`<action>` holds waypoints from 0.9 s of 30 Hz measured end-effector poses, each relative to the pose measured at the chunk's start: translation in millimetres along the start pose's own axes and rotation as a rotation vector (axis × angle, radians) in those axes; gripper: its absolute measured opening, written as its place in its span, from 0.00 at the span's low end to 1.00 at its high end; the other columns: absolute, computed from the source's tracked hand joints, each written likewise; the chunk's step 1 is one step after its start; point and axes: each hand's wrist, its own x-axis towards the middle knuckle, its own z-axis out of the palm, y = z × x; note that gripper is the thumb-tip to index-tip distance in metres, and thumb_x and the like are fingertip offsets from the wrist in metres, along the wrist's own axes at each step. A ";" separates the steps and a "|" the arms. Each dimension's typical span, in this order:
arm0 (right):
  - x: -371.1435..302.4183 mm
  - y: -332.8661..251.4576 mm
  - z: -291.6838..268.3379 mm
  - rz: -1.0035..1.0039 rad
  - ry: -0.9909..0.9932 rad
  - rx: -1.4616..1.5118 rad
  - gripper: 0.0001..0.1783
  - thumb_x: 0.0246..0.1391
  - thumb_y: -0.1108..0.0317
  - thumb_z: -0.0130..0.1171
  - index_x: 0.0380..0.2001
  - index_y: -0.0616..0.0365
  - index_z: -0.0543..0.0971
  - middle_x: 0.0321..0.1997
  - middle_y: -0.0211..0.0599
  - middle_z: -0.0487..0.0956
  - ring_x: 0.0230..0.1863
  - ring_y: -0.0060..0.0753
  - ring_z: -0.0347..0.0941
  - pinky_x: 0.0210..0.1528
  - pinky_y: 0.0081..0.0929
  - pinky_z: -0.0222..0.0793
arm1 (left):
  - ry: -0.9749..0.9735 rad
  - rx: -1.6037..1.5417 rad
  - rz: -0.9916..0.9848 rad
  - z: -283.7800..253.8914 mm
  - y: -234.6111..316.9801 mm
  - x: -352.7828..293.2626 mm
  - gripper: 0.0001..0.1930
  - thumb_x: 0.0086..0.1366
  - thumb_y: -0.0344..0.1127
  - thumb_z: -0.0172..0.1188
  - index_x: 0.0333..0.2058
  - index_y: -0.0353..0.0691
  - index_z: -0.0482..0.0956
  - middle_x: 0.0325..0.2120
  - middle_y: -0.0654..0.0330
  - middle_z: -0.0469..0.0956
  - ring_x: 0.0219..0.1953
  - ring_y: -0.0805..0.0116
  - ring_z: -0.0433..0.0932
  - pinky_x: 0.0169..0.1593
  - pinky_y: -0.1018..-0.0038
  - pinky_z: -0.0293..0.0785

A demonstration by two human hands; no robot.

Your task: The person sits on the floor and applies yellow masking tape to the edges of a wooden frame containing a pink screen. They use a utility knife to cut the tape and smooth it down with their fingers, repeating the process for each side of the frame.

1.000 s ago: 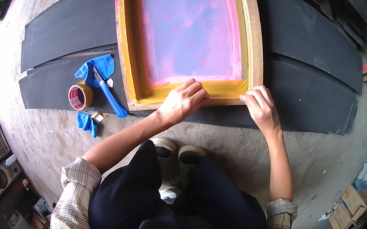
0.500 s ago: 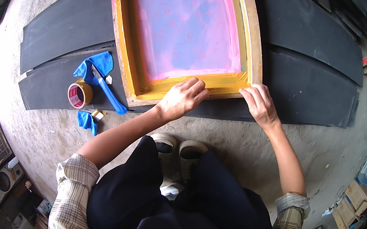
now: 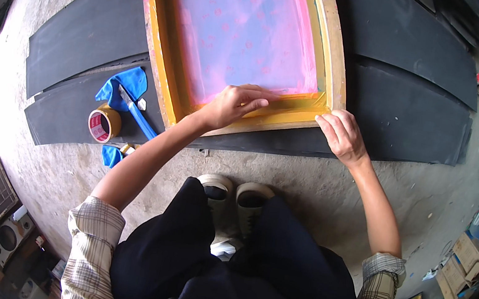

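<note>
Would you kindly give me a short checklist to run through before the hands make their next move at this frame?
1. Wooden frame lying on the dark boards: ok.
2. Right hand at the frame's near right corner: ok; how firmly it grips, cannot tell.
3. Yellow tape smooth along the whole near side: cannot tell, as the left hand covers part of it.
4. Tape roll clear of the frame: ok, apart from it on the left.
5. Blue-handled tool fully in sight: not ok, the left forearm hides its near end.
</note>
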 end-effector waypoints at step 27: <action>-53.2 -29.9 -10.1 0.356 0.095 -0.093 0.13 0.43 0.77 0.59 0.37 0.59 0.79 0.38 0.32 0.71 0.43 0.34 0.69 0.46 0.32 0.69 | -0.277 0.910 0.590 48.0 24.9 26.1 0.59 0.44 0.76 0.48 0.65 0.38 0.41 0.67 0.62 0.42 0.69 0.69 0.38 0.69 0.60 0.33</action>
